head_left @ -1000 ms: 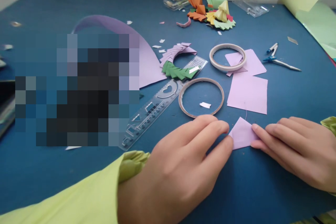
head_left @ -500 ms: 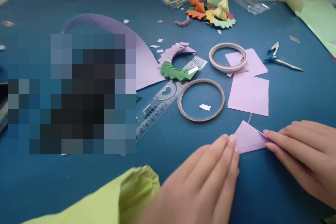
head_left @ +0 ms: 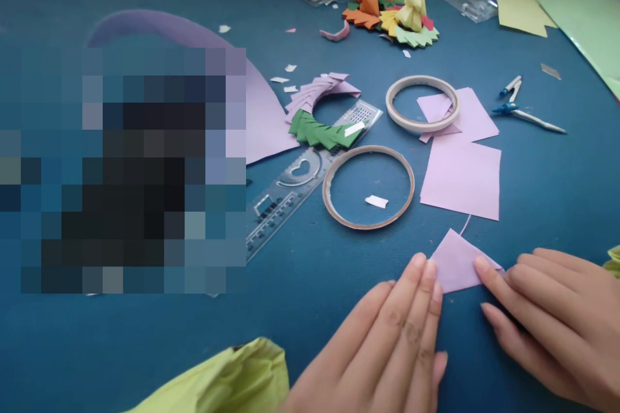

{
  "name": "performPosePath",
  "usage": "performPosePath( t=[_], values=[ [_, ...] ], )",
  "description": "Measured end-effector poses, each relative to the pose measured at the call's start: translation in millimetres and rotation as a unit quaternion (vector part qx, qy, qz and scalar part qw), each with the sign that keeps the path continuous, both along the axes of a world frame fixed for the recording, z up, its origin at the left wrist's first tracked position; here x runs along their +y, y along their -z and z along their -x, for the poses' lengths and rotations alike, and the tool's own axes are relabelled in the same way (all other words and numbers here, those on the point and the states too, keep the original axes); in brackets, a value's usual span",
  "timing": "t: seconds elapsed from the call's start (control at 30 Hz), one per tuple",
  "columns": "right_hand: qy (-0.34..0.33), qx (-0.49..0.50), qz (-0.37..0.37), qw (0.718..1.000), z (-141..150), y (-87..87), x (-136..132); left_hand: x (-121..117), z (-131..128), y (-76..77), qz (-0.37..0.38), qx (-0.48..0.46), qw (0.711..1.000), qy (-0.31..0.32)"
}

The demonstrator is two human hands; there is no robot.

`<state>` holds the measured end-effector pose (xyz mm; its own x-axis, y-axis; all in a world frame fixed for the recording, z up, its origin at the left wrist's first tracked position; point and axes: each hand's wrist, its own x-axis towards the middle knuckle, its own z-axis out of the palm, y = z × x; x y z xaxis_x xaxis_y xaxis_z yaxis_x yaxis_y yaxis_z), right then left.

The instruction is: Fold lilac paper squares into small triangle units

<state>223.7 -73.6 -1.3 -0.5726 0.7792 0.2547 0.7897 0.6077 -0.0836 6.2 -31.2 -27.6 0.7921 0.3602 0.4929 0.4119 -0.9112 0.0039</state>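
Note:
A small folded piece of lilac paper [head_left: 458, 263] lies on the blue table between my hands. The fingertips of my left hand [head_left: 387, 342] press on its left corner, the fingers stretched out side by side. On its right part rests the index fingertip of my right hand [head_left: 552, 310]; the thumb is apart from the paper, down by the table. Just beyond are flat lilac paper squares [head_left: 460, 181], with a roll of tape [head_left: 394, 121] lying partly over the farther pieces.
Left of centre, a folded lilac and green paper ring piece [head_left: 320, 132] overlaps a clear ruler [head_left: 290, 181]. Nearby lie a thin tape ring [head_left: 329, 206] and a compass [head_left: 508, 107]. Coloured folded paper [head_left: 411, 10] stands at the back. A pixelated block covers the left side.
My right index finger has moved onto the paper's top, and the right thumb has come away from its edge. My left hand still holds the left corner. The view has shifted slightly.

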Motion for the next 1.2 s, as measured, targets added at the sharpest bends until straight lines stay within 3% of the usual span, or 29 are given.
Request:
performPosePath(
  t=[0.2,0.4,0.63,0.83,0.93,1.2],
  values=[
    [0.005,0.037,0.007,0.999,0,-0.8,5,0,4,-0.8,0.012,0.01,1.0,-0.003],
    [-0.009,0.058,0.03,0.998,-3,-0.7,8,7,14,-2.1,0.041,0.009,0.997,0.059],
    [-0.052,0.014,0.039,0.998,-8,-9.2,8,12,17,-4.9,0.055,0.023,0.995,0.084],
    [0.004,0.001,0.046,0.999,-26,-22.9,9,13,18,-3.8,0.053,0.03,0.995,0.081],
    [-0.03,-0.029,0.062,0.997,-27,-17.5,12,14,16,-4.1,0.059,0.033,0.995,0.078],
    [-0.021,-0.107,0.009,0.994,-6,-2.9,-2,14,15,-7.1,0.036,0.038,0.994,0.093]
  ],
)
